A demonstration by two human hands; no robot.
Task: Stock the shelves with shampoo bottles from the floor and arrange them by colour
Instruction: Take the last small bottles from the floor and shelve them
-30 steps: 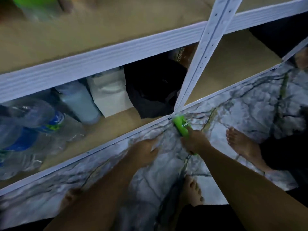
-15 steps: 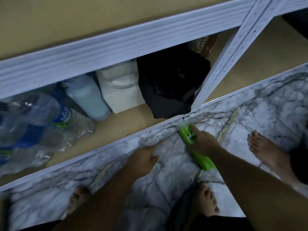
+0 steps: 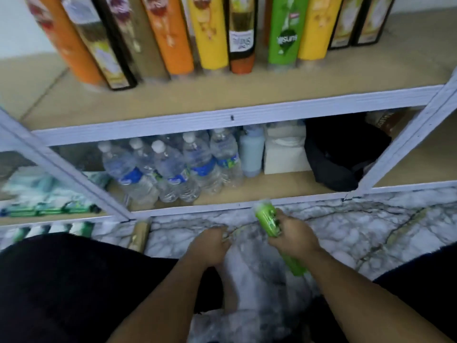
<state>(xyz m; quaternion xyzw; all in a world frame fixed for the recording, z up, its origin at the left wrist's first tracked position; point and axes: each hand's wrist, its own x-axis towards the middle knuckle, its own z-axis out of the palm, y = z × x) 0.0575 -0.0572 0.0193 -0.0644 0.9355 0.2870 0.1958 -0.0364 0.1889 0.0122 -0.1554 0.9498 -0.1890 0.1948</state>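
Gripping the green bottle [image 3: 268,220] at mid-body, the right hand [image 3: 293,237] is closed; the left hand [image 3: 210,246], curled, holds nothing visible; lifted carelessly, the bottle may topple the upper row above both hands.

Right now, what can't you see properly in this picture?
- Shampoo bottles on the upper shelf: tops cut off by the head view's top edge.
- Green bottle: middle hidden by the right hand; label blurred.
- Left hand: fingers curl under, contents unclear.
- Brown packet: behind the black bag.
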